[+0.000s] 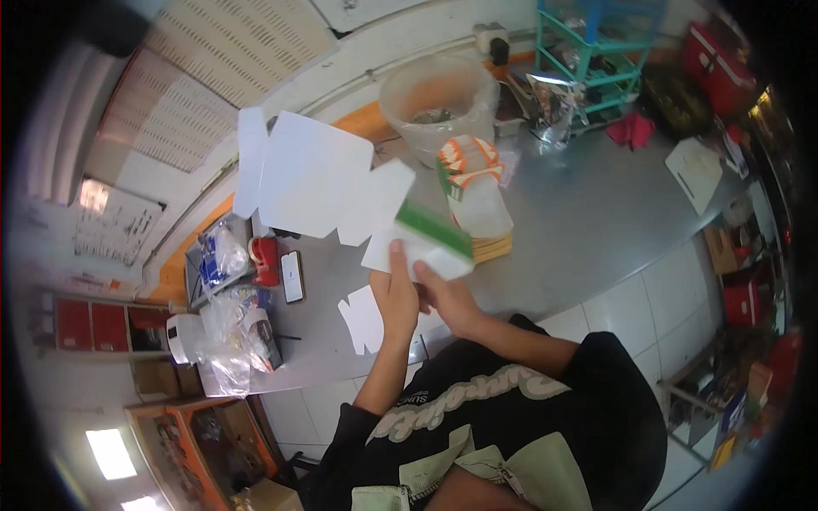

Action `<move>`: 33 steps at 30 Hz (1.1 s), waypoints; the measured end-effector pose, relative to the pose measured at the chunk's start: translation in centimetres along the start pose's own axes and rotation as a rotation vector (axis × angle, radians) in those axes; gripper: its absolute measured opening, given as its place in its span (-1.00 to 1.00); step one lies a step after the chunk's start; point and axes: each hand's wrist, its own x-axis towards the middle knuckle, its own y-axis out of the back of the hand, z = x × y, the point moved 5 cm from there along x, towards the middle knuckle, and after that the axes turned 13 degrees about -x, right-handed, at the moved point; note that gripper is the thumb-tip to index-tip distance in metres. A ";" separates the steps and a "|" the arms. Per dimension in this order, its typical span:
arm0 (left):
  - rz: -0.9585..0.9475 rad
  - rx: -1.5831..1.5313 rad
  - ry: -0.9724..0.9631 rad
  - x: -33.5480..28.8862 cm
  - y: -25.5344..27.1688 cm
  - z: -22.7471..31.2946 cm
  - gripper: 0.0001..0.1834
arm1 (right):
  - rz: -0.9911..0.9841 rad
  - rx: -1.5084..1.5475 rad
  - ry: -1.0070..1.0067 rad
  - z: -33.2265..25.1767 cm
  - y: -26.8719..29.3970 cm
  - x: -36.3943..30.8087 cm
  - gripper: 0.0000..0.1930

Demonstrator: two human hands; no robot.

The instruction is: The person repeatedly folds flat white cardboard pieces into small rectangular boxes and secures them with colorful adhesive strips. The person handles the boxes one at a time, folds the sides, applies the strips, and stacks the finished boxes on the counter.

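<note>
Both my hands hold a flat cardboard box blank (315,175), white on its inner face, with cut flaps and a green folded-up panel at its near end. My left hand (397,298) grips the near edge, its thumb lying on the white face. Beside it, my right hand (449,302) pinches the same edge below the green strip, its other fingers hidden underneath. The blank is raised above the steel table and reaches away to the far left. Just beyond my right hand lies a stack of folded cartons (484,213), printed orange, white and green. Another white cardboard piece (362,319) lies under my left wrist.
A plastic-lined bucket (439,102) stands at the back. At the left are a phone (292,277), a red tape dispenser (265,260) and plastic bags (228,332). A teal rack (592,72), a pink cloth (631,130) and a white board (694,173) are to the right.
</note>
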 end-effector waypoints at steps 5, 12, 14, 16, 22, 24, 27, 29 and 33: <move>-0.024 0.378 -0.595 2.8 2.9 -0.4 -0.68 | -0.840 -0.776 0.180 0.2 -1.6 -6.2 -0.66; -0.497 1.000 -0.766 -3.6 1.5 -2.9 -0.40 | 0.120 -1.552 0.768 -14.0 1.1 -6.8 -0.49; -0.567 0.853 -0.663 -4.0 1.7 -3.5 -0.49 | 0.024 -1.559 0.586 -10.3 4.1 -5.4 -0.54; -0.536 0.704 -0.633 -4.2 3.1 -4.4 -0.75 | -0.302 -1.430 0.292 -7.5 5.3 -4.8 -0.62; -0.932 0.211 -0.058 -0.7 5.4 -4.5 -0.89 | -0.434 -1.738 0.529 -8.5 3.2 -5.8 -0.68; -0.983 0.162 0.019 0.6 5.8 -4.6 -0.91 | -0.351 -1.780 0.643 -8.5 2.4 -5.6 -0.72; -0.754 0.152 0.187 2.0 6.1 -5.2 -0.85 | -0.222 -1.859 0.753 -8.2 1.6 -5.2 -0.78; -0.607 -0.008 0.133 1.6 4.9 -5.2 -0.83 | -0.128 -1.839 0.808 -7.7 0.9 -4.8 -0.83; -0.450 -0.084 0.001 0.3 3.0 -6.3 -0.88 | -0.005 -1.670 0.827 -6.8 0.9 -4.1 -0.88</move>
